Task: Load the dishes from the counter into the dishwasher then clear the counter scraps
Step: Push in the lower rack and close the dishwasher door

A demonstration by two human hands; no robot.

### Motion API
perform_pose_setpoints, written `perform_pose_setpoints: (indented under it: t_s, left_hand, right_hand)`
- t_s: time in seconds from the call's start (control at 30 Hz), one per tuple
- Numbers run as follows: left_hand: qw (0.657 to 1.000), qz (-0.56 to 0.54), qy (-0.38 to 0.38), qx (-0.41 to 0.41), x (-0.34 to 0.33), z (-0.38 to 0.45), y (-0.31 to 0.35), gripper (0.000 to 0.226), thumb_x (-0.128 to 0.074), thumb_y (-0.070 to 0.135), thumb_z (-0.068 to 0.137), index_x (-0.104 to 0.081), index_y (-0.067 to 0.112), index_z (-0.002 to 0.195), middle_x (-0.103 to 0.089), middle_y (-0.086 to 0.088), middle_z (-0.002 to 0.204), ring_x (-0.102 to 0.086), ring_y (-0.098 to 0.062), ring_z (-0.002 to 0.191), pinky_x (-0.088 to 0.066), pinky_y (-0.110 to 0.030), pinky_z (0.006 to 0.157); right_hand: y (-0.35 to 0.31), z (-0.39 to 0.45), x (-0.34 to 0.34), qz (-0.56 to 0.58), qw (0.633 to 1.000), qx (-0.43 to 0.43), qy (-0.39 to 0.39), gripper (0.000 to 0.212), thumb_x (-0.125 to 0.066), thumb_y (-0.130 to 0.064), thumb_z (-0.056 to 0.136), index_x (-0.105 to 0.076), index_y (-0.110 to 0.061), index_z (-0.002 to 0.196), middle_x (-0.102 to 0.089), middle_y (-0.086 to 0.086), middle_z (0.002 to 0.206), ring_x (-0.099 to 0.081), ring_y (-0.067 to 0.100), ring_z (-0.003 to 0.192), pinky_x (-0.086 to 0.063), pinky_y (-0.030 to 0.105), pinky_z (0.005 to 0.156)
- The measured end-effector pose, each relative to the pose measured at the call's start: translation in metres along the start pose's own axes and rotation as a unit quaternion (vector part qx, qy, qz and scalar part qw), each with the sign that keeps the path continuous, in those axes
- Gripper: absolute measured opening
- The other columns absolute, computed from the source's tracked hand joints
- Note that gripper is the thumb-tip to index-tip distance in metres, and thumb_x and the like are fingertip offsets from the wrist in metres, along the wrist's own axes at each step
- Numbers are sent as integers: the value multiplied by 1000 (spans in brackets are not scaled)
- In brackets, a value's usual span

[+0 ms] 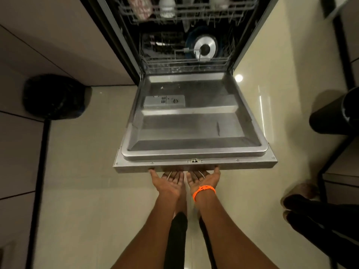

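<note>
Dishwasher door (194,121) down, seemingly on left hand (169,180), right hand (203,179).

Brushed silver-grey steel on the dishwasher door (194,123), with a paler grey detergent dispenser (164,101) set into it. Grey wire for the lower rack (184,63) and the upper rack (184,16). Shiny silver lid (206,47) with a black knob, backed by a deep blue plate (191,35). White bottle (166,6) far up. Glossy cream floor tiles (87,171). Black bin bag (54,97) at left. Bright orange wristband (204,191) on the right wrist. Beige cabinet fronts (19,133), dark-seamed.
</note>
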State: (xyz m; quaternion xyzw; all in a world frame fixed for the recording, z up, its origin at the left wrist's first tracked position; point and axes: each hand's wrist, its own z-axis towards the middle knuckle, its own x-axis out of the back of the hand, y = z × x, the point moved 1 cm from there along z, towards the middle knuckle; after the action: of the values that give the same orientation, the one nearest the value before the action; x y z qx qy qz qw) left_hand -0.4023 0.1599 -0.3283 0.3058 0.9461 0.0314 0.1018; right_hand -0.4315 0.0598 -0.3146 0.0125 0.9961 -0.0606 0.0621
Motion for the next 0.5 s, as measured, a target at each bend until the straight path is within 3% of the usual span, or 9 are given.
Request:
perform_pose_setpoints:
  t_s: [0.07, 0.13, 0.2, 0.27, 0.5]
  left_hand:
    - [1000, 3, -14, -15, -18, -22, 6, 85, -50, 75, 89, -49, 6, 138, -50, -20, 141, -50, -39, 131, -45, -49, 104]
    - [999, 12, -30, -41, -34, -40, 12, 77, -55, 74, 87, -57, 5, 120, -57, -21, 130, -58, -36, 120, -51, -45, 95]
    - [996, 29, -54, -63, -50, -59, 18, 72, -60, 70, 87, -60, 4, 115, -62, -19, 122, -63, -33, 113, -55, -42, 92]
    - [993, 41, -75, -83, -65, -74, 25, 67, -63, 63, 89, -60, 2, 117, -63, -19, 117, -66, -31, 109, -56, -39, 90]
    - [980, 92, -111, -135, -131, -121, 51, 50, -61, 41, 97, -60, -2, 123, -70, -23, 116, -72, -30, 102, -63, -38, 83]
  right_hand:
    - [-5, -23, -21, -28, 999, 30, 2, 66, -40, -65, 94, -55, -8, 125, -61, 19, 120, -62, 32, 98, -49, 45, 91]
    - [-11, -40, -42, -72, 993, 90, 27, 65, -37, -64, 96, -58, -4, 112, -66, 22, 104, -66, 33, 83, -54, 39, 74]
    - [-19, -60, -63, -128, 977, 156, 66, 62, -35, -60, 99, -58, -3, 88, -67, 22, 82, -67, 34, 71, -55, 37, 61]
    - [-26, -76, -81, -172, 959, 211, 81, 60, -33, -58, 101, -56, -9, 76, -68, 21, 73, -67, 34, 64, -57, 38, 57]
    - [-48, -122, -135, -268, 905, 328, 41, 63, -35, -58, 100, -67, -5, 86, -71, 16, 73, -68, 28, 60, -59, 34, 54]
